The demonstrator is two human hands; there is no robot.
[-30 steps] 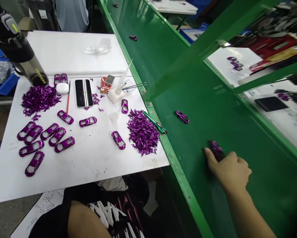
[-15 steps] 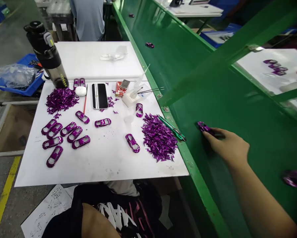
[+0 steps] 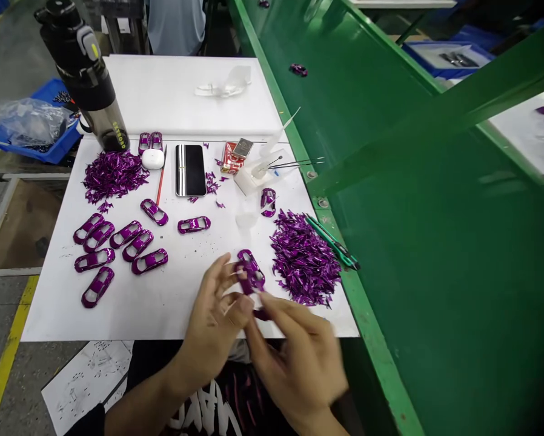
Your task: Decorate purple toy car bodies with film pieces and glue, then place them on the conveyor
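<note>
One glossy purple car shell (image 3: 250, 270) | left hand (image 3: 212, 327) pinching it | right hand (image 3: 294, 357) blurred, curled

Factory assembly workshop: green conveyor belt (image 3: 435, 272) stretching along right, purple model-car shells (image 3: 150, 261) lying on white workbench (image 3: 49, 318), blue plastic crate (image 3: 56, 151) sitting left, yellow floor line (image 3: 3, 357) marking concrete floor, co-worker (image 3: 176, 27) standing far.

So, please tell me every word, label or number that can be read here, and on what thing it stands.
Black and clear plastic water bottle: yellow lettering, too small to read surely.
Small red paper packet: print too small to read.
White paper sheet on the floor: marks too small to read.
</note>
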